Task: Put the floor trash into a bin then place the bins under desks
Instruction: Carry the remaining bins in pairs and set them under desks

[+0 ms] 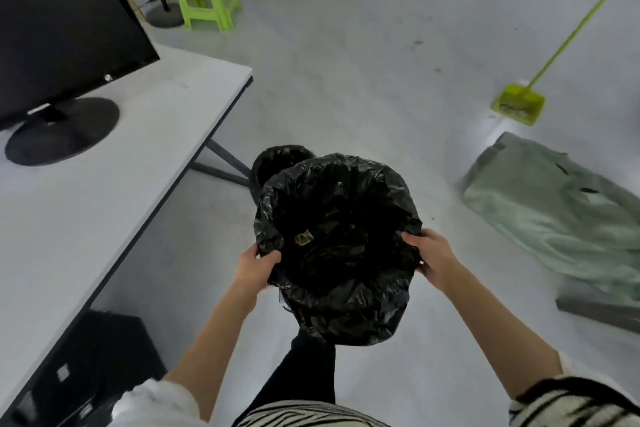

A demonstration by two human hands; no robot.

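Held bin (341, 253): black-lined, carried above the floor, right of the desk (114, 163); scraps inside.
Left hand (254, 269): clenched on its left rim.
Right hand (433, 258): clenched on its right rim.
Second bin (277, 159): floor, beside the desk leg.
Dustpan (518, 104): far right of desk.

No readable text anywhere; the monitor (52, 21) bears perhaps a small blurred logo.
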